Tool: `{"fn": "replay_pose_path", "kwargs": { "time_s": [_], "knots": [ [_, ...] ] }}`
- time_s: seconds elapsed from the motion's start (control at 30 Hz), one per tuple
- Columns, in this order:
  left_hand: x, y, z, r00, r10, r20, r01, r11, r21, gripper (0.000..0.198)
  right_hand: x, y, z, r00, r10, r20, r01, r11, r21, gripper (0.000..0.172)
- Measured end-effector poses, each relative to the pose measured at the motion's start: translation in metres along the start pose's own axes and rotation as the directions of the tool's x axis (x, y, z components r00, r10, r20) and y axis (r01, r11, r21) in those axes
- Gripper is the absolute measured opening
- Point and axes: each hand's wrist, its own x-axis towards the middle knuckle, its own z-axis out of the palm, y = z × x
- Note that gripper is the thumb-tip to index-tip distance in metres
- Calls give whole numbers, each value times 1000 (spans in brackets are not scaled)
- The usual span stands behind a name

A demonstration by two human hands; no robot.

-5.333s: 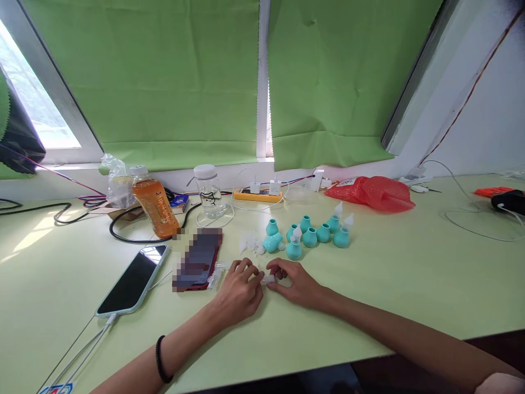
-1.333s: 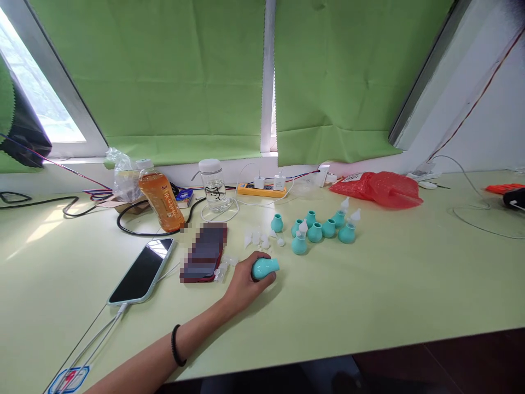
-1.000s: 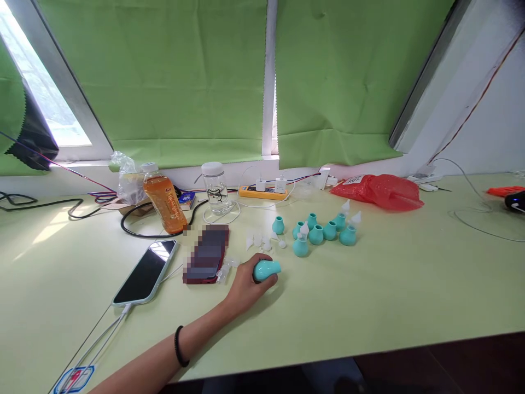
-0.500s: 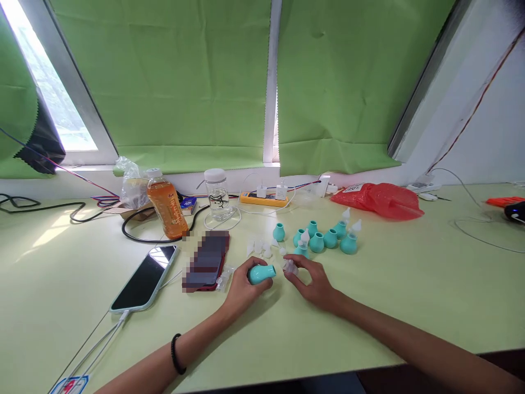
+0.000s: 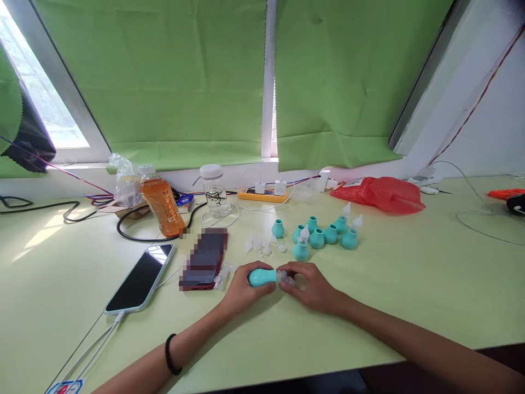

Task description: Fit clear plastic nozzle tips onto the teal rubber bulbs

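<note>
My left hand (image 5: pixel 245 283) is wrapped round a turquoise squeeze bulb (image 5: pixel 261 277), which lies on its side with its neck pointing right. Between the fingertips of my right hand (image 5: pixel 305 284) is a small clear plastic nozzle piece (image 5: pixel 284 277), touching the mouth of the bulb; whether it sits inside the neck I cannot tell. Beyond my hands stand several more turquoise bulbs (image 5: pixel 316 238), some with pale pointed nozzles (image 5: pixel 356 221) in their tops. A single bulb (image 5: pixel 278 229) stands apart to their left. Small whitish plastic pieces (image 5: pixel 257 244) lie loose near it.
Left of my hands lie a red-edged phone (image 5: pixel 204 257), a clear plastic packet (image 5: pixel 222 276) and a charging phone (image 5: pixel 140 279). Farther back are an orange drink bottle (image 5: pixel 163 202), a clear jar (image 5: pixel 215 191), a yellow power strip (image 5: pixel 262 195) and a red plastic bag (image 5: pixel 378 195).
My right hand has brought the clear nozzle piece left, against the mouth of the bulb; a gap separated them before. My left hand has kept its hold on the bulb. The view has shifted slightly.
</note>
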Motion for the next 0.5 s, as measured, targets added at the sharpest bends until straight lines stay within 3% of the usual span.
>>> {"fn": "replay_pose_path", "kwargs": {
  "time_s": [0.17, 0.3, 0.5],
  "knots": [
    [0, 0, 2, 1000, 2, -8, -2, 1000, 4, 24, 2, -1, 0, 997, 4, -80, -5, 1000, -14, 20],
    [1, -3, 3, 999, -51, 1, 50, 998, -42, 28, 0, -1, 0, 978, 98, -182, -69, 985, 156, 18],
    [1, -2, 3, 995, -94, 41, 100, 982, -159, 31, -1, -3, 0, 956, 276, -96, -208, 873, 441, 20]
  ]
}}
